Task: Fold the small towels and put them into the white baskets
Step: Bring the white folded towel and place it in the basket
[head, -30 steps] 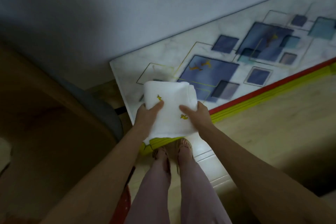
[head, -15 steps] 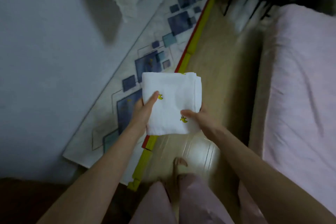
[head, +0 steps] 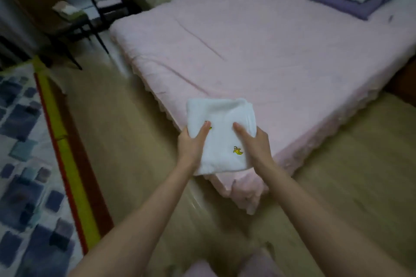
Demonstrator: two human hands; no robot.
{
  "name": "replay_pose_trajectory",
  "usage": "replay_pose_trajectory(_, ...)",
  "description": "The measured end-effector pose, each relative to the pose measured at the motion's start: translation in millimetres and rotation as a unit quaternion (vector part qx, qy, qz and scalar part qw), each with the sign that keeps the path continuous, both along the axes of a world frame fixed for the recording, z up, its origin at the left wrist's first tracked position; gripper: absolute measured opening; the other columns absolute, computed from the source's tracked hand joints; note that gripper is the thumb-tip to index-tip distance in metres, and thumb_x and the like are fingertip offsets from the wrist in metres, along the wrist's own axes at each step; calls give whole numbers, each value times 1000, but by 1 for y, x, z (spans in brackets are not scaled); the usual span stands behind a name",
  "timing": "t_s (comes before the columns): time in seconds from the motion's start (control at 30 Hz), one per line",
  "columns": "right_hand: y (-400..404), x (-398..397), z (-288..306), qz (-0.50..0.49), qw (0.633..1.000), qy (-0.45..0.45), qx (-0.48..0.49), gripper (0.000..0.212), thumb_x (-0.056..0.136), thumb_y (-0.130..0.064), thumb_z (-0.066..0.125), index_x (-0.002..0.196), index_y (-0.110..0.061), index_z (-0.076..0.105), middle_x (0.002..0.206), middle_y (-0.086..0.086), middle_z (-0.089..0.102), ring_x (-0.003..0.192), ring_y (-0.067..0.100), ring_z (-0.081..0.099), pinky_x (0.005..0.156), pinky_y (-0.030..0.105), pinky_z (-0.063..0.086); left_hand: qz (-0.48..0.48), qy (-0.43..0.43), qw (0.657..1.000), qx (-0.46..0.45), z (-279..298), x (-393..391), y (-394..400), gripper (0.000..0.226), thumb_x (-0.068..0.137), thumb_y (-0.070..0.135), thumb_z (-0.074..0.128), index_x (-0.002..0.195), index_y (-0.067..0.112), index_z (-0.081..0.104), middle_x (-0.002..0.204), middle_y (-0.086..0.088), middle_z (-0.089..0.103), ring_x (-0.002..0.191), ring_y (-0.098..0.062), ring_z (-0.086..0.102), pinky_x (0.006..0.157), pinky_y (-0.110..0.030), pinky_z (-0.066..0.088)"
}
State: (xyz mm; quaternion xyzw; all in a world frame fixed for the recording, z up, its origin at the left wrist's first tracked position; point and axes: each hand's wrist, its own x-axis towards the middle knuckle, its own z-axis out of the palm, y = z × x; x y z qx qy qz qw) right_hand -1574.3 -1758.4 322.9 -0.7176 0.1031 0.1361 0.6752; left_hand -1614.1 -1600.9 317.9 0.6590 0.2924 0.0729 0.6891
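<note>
White towel (head: 221, 135) (folded) between both hands' fingers (head: 203, 130)

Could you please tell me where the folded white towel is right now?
The folded white cloth towel is centre frame, gripped between the left hand and right hand above the pink bed's near corner.

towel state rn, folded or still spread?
Folded. The white towel is a compact thick rectangle with a rounded doubled far edge, held between the left hand and right hand above the bed corner.
</note>
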Motion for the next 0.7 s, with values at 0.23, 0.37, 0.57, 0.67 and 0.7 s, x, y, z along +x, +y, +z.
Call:
replay_pose_trajectory(0.23, -292, 65, 2, -239, 971, 4, -28, 27, 82, -36, 73, 99, -14, 69, 93, 1, 74, 83, 18, 71, 67, 30, 57, -244, 19, 969, 40, -10, 138, -293, 34, 81, 50, 65, 97, 21, 63, 97, 6, 69, 89, -13, 67, 77, -33, 55)
replay_pose_trajectory(0.37, -409, 93, 13, -328, 943, 15, -43, 30, 82, -37, 73, 97, -12, 69, 91, 3, 73, 82, 19, 70, 70, 33, 55, -340, 4, 939, 48, 0, 195, -418, 38, 75, 56, 63, 94, 23, 62, 96, 7, 69, 88, -12, 67, 79, -35, 55)
replay_pose_trajectory(0.57, -537, 158, 12, -440, 898, 7, -34, 29, 82, -37, 73, 97, -13, 70, 88, 0, 72, 75, 12, 68, 57, 21, 53, -448, -42, 891, 58, 4, 298, -564, 39, 75, 58, 65, 103, 30, 65, 93, 18, 70, 90, -4, 67, 75, -24, 51)
replay_pose_trajectory(0.67, -598, 206, 14, -461, 887, 6, -33, 25, 83, -38, 71, 98, -18, 69, 90, -4, 72, 75, 6, 67, 53, 15, 49, -479, -51, 876, 39, 7, 356, -632, 38, 78, 53, 66, 108, 28, 66, 98, 13, 71, 94, -9, 67, 80, -28, 53)
replay_pose_trajectory(0.7, -617, 222, 16, -465, 885, 6, -28, 21, 83, -38, 71, 96, -21, 67, 90, -6, 71, 73, 1, 66, 51, 12, 48, -487, -49, 871, 36, 11, 376, -653, 40, 80, 51, 67, 112, 26, 65, 103, 11, 70, 96, -10, 66, 84, -31, 54)
